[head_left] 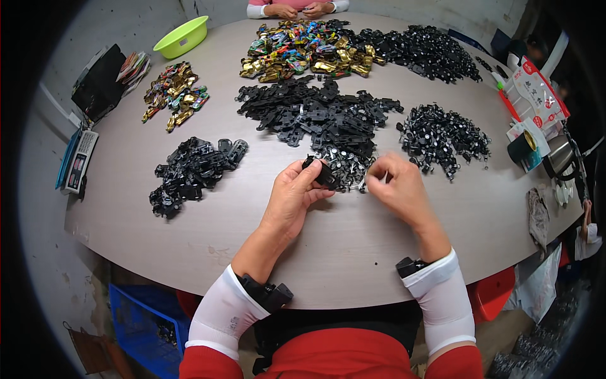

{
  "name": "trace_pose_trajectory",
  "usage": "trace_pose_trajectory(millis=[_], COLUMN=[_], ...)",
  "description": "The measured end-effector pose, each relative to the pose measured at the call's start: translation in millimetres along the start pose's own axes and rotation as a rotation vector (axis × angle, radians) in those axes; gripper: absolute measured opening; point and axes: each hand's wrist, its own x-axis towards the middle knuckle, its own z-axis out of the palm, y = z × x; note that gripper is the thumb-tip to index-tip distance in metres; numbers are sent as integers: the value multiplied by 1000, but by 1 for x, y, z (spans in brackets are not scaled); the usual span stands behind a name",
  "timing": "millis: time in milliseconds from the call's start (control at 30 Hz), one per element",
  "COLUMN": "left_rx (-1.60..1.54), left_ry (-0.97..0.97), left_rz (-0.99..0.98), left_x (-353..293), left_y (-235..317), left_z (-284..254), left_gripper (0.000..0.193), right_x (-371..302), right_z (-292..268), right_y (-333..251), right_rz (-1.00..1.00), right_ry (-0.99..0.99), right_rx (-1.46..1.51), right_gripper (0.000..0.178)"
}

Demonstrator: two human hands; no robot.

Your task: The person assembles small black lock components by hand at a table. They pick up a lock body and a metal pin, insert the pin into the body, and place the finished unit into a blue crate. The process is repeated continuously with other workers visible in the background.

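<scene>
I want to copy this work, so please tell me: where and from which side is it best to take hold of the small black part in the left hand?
Judging by its pose, grip the small black part by its two outer sides, coming from the person's left. The left hand already pinches it so, thumb above and fingers beneath, leaving the end nearest the right hand free.

Left hand [291, 197] covers most of the small black part [326, 173] it pinches, so its shape can't be told. Right hand [396, 186] curls its fingers under; whatever it grips is too small to make out. Another person's hands [300, 9] at the table's far edge are cut off by the top of the picture. Black pieces in the far pile [429, 54] blur together.
</scene>
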Motion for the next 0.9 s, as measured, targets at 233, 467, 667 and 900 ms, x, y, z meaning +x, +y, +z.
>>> trace_pose_trajectory(millis=[233,467,667,900], left_rx=[25,34,33,-52], left_ry=[23,55,44,1], left_rz=[6,1,-12,-56], left_x=[3,2,-2,-7], left_y=[-3,-2,0,-7], left_z=[-2,0,2,4], left_gripper=[20,18,18,15], right_x=[-14,-26,-18,-12], right_z=[-8,-6,1,13], right_y=[-7,-23,-27,-19], right_rz=[-7,-126,-127,-351], right_ry=[-347,-349,-46,79], right_rx=[-147,-301,-33,-15], right_gripper=[11,24,32,30])
